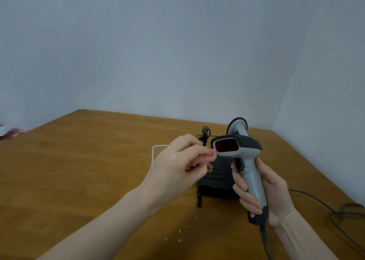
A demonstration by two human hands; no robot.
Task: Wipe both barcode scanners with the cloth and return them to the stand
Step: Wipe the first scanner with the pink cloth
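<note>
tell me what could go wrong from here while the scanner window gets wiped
1. The cloth is bunched small in the left hand and meets only the lower edge of the red window, so most of the glass may stay unwiped.
2. The cable hangs from the held scanner gripped by the right hand; turning it could tug or snag.
3. Crumbs on the table could get onto the cloth and scratch.

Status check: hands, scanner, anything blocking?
Right hand grips scanner by handle, upright. Left hand pinches cloth at the scan window edge. Second scanner behind, on stand. Nothing blocking.
</note>
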